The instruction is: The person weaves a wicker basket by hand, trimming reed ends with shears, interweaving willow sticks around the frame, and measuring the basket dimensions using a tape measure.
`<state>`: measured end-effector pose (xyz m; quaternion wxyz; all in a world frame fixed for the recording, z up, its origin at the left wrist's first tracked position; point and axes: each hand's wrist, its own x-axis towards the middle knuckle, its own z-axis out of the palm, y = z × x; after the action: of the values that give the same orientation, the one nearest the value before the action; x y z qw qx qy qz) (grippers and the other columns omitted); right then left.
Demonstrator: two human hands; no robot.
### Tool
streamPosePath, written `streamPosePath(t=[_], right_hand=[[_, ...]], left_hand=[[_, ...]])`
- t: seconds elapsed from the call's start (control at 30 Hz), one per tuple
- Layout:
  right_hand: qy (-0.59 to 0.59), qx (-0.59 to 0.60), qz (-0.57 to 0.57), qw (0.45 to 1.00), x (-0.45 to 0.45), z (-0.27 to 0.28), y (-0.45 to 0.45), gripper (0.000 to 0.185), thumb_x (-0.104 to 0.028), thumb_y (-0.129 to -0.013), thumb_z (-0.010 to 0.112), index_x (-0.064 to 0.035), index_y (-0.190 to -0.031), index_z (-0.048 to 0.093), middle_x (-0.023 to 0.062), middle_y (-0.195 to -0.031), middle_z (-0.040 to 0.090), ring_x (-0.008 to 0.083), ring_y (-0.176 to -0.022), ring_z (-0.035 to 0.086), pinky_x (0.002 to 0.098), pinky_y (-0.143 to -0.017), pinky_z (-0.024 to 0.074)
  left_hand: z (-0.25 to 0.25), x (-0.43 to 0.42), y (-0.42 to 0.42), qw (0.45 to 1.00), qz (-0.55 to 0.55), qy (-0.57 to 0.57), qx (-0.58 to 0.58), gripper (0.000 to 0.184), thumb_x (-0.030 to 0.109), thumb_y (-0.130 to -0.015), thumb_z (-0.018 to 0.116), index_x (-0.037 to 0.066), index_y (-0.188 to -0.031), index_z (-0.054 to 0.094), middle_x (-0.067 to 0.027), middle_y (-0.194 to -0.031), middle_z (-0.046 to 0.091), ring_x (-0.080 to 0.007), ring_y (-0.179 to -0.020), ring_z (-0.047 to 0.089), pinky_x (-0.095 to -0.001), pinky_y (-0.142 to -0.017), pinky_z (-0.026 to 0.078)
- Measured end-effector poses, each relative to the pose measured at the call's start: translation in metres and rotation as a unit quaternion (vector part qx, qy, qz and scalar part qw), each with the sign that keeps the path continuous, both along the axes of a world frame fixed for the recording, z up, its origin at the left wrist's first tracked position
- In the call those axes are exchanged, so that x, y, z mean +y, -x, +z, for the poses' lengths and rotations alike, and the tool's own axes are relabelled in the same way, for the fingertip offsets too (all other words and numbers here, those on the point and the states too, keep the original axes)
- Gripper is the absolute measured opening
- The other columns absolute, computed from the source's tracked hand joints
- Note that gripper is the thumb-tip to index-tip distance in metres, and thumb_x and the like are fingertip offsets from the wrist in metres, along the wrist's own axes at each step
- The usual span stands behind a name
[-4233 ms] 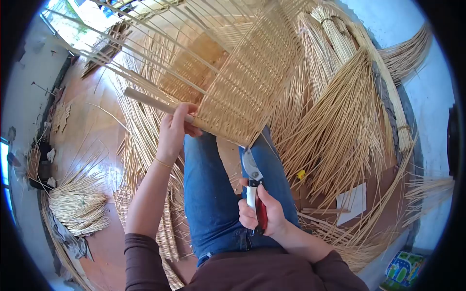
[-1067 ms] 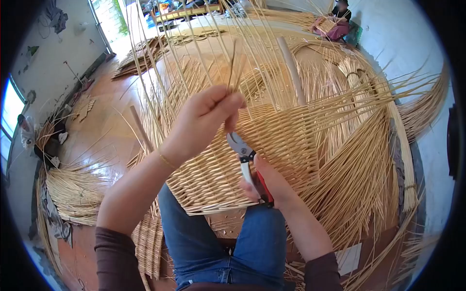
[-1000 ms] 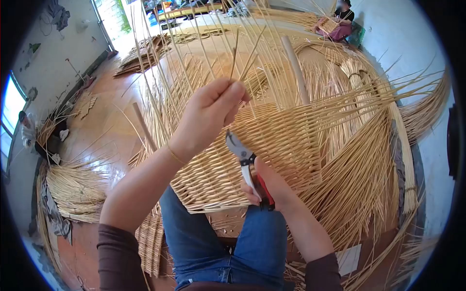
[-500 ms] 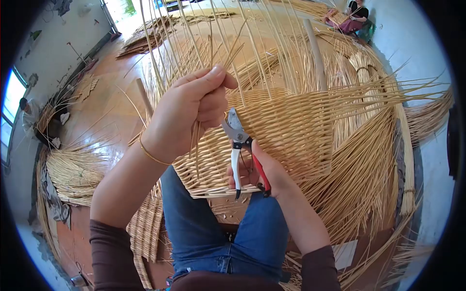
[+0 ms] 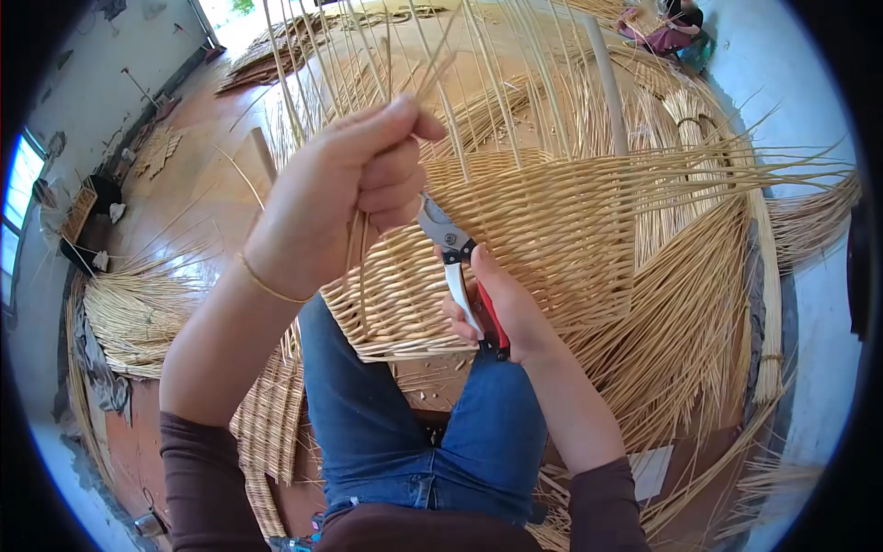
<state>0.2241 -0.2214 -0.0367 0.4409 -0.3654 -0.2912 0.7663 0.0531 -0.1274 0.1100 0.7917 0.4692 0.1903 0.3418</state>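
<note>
My left hand (image 5: 345, 189) is raised in front of the weaving, its fingers closed around a few thin wicker rods (image 5: 357, 271) whose ends stick out above and below the fist. In my right hand (image 5: 510, 313) are pruning shears (image 5: 457, 267) with one white and one red handle. Their blades point up and left, beside the lower edge of my left fist. Whether the blades touch a rod is hidden behind that fist. Behind both hands stands a pale woven wicker basket (image 5: 552, 244), resting at my knees, with long upright stakes rising from it.
Loose wicker bundles (image 5: 685, 322) lie on the right, another bundle (image 5: 138, 317) on the left. Long rods (image 5: 736, 175) jut right from the basket's edge. Woven strips (image 5: 267, 423) lie by my left leg. One person (image 5: 667, 28) sits at the far right, another (image 5: 60, 216) at the left.
My left hand has moved a little left and up with the rods. The shears' handles have come closer together in my right hand. The basket has shifted slightly.
</note>
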Motion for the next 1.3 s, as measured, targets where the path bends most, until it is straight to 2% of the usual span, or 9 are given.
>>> streamPosePath(t=[0.17, 0.27, 0.37, 0.43, 0.7, 0.73, 0.9, 0.97, 1.3], right_hand=[[0.011, 0.033, 0.038, 0.999, -0.022, -0.016, 0.012, 0.062, -0.060, -0.097, 0.027, -0.0155, -0.137, 0.038, 0.0056, -0.074, 0.056, 0.0134, -0.058, 0.057, 0.0255, -0.052, 0.0454], [-0.007, 0.048, 0.037, 0.998, -0.030, -0.013, 0.025, 0.062, -0.061, -0.096, 0.027, -0.0152, -0.137, 0.038, 0.0062, -0.075, 0.057, 0.0144, -0.059, 0.057, 0.0262, -0.053, 0.0462], [-0.003, 0.034, 0.044, 0.998, -0.033, -0.017, 0.033, 0.061, -0.059, -0.098, 0.025, -0.0152, -0.139, 0.037, 0.0072, -0.076, 0.057, 0.0158, -0.060, 0.058, 0.0282, -0.055, 0.0470], [0.020, 0.014, 0.038, 0.999, -0.038, -0.013, 0.037, 0.059, -0.056, -0.099, 0.024, -0.0155, -0.140, 0.036, 0.0076, -0.077, 0.057, 0.0167, -0.061, 0.058, 0.0293, -0.056, 0.0477], [0.018, 0.077, 0.020, 0.997, -0.021, -0.013, 0.050, 0.073, -0.056, -0.099, 0.021, 0.0043, -0.096, 0.061, 0.0128, -0.087, 0.066, 0.0221, -0.076, 0.066, 0.0353, -0.074, 0.0521], [-0.025, 0.095, 0.052, 0.994, -0.013, -0.018, 0.051, 0.063, -0.060, -0.097, 0.020, -0.0178, -0.142, 0.032, 0.0149, -0.095, 0.064, 0.0251, -0.079, 0.065, 0.0379, -0.072, 0.0525], [-0.014, 0.099, 0.019, 0.995, 0.002, -0.011, 0.055, 0.061, -0.060, -0.097, 0.024, -0.0170, -0.140, 0.035, 0.0149, -0.092, 0.063, 0.0238, -0.076, 0.065, 0.0380, -0.071, 0.0524], [-0.007, 0.048, -0.013, 0.999, 0.003, -0.013, 0.055, 0.071, -0.058, -0.098, 0.024, 0.0034, -0.102, 0.059, 0.0105, -0.079, 0.064, 0.0197, -0.068, 0.064, 0.0325, -0.068, 0.0526], [-0.016, 0.014, 0.069, 0.997, 0.000, -0.010, 0.076, 0.059, -0.057, -0.098, 0.024, -0.0109, -0.132, 0.042, 0.0164, -0.093, 0.065, 0.0245, -0.079, 0.067, 0.0383, -0.073, 0.0542]], left_hand=[[0.049, -0.037, 0.017, 0.945, 0.124, -0.302, 0.010, 0.031, 0.024, -0.104, 0.035, 0.000, -0.104, 0.054, 0.0065, -0.057, 0.033, -0.0026, -0.045, 0.025, -0.0201, -0.039, 0.024], [0.051, -0.017, 0.031, 0.496, 0.240, -0.775, 0.309, 0.016, 0.007, -0.093, 0.054, -0.001, -0.103, 0.064, -0.0079, -0.105, 0.066, -0.0146, -0.090, 0.063, -0.0283, -0.070, 0.049], [-0.027, 0.031, 0.015, 0.447, 0.105, -0.782, 0.420, 0.020, 0.026, -0.087, 0.058, 0.014, -0.098, 0.069, -0.0084, -0.096, 0.063, -0.0299, -0.086, 0.063, -0.0413, -0.073, 0.051], [-0.041, 0.035, -0.002, 0.567, 0.038, -0.587, 0.576, 0.022, 0.029, -0.084, 0.061, 0.013, -0.098, 0.069, -0.0100, -0.093, 0.067, -0.0305, -0.086, 0.064, -0.0427, -0.075, 0.051], [-0.030, 0.047, 0.009, 0.623, 0.007, -0.595, 0.508, 0.021, 0.026, -0.083, 0.061, 0.007, -0.090, 0.065, -0.0154, -0.080, 0.065, -0.0352, -0.079, 0.063, -0.0444, -0.071, 0.049], [-0.025, 0.046, 0.015, 0.637, -0.005, -0.585, 0.502, 0.020, 0.026, -0.083, 0.060, 0.007, -0.089, 0.065, -0.0153, -0.079, 0.065, -0.0346, -0.078, 0.063, -0.0439, -0.070, 0.049], [-0.026, 0.038, 0.034, 0.673, 0.006, -0.583, 0.456, 0.015, 0.021, -0.083, 0.063, 0.006, -0.086, 0.064, -0.0135, -0.074, 0.065, -0.0322, -0.071, 0.063, -0.0409, -0.066, 0.049], [-0.022, 0.034, 0.040, 0.680, 0.013, -0.583, 0.445, 0.015, 0.018, -0.083, 0.065, 0.004, -0.087, 0.064, -0.0130, -0.072, 0.064, -0.0273, -0.064, 0.062, -0.0361, -0.062, 0.048], [-0.022, 0.024, 0.073, 0.763, 0.057, -0.513, 0.390, 0.015, 0.014, -0.082, 0.069, 0.000, -0.088, 0.065, -0.0099, -0.066, 0.062, -0.0156, -0.059, 0.058, -0.0293, -0.058, 0.046]])
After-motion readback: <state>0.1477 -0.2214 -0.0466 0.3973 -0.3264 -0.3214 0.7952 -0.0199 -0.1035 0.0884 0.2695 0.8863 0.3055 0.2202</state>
